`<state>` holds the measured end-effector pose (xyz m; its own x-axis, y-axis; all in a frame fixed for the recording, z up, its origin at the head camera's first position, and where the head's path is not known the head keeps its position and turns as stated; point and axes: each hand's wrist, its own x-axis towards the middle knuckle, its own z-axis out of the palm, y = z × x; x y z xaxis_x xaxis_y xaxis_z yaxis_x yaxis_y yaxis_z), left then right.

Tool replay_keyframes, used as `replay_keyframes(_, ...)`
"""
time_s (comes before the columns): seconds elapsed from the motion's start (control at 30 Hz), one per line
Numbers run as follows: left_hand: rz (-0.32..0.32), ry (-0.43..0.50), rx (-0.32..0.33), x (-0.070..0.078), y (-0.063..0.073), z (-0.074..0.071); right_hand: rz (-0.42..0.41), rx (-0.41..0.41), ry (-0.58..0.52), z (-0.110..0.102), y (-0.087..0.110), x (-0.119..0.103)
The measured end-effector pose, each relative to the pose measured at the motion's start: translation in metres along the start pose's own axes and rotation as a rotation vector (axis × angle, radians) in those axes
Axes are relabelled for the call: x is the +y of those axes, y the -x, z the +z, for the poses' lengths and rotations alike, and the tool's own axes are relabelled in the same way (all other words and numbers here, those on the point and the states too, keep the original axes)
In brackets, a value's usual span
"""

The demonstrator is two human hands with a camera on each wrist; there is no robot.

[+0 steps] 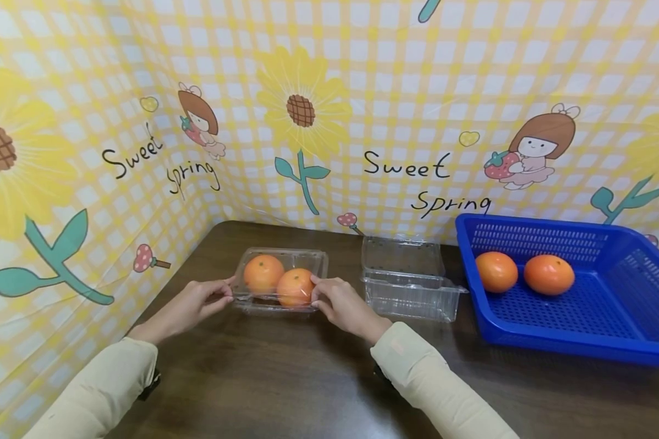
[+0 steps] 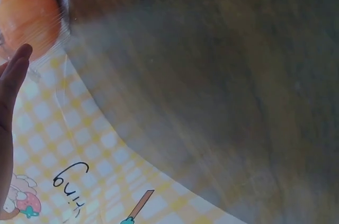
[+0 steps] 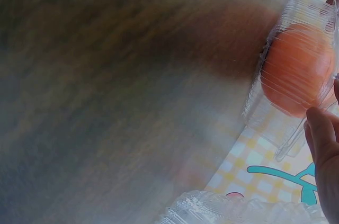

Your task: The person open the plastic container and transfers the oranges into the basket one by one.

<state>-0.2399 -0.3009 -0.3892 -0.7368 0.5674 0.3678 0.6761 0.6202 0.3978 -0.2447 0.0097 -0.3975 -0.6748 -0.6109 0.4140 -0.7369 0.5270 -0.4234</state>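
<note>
A clear plastic clamshell box holding two oranges stands at the left part of the table, its lid down over the fruit. My left hand pinches the left edge of this box between thumb and fingers. At the opposite edge, my right hand pinches the rim beside the nearer orange. The right wrist view has an orange behind the ribbed plastic wall, with the right fingertips at the rim. In the left wrist view only part of the left hand shows.
Right of the box stands a second clear clamshell box. Farther right, a blue plastic basket contains two more oranges. A checked cloth hangs behind and to the left of the brown table.
</note>
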Motion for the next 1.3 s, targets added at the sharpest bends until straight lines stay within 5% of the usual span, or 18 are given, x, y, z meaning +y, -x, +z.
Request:
replay_keyframes(0.47, 0.067, -0.068, 0.072, -0.0012, 0.0018, 0.0062, -0.008, 0.011, -0.018, -0.0005, -0.0002, -0.0005)
replay_keyframes(0.83, 0.046, -0.105, 0.097, -0.0007, 0.0016, 0.0063, -0.016, 0.011, -0.006, -0.0017, -0.0005, -0.0012)
replay_keyframes(1.3, 0.029, -0.019, 0.099, 0.0003, 0.0009, -0.0012, -0.01, 0.023, -0.054, -0.0011, 0.0017, -0.001)
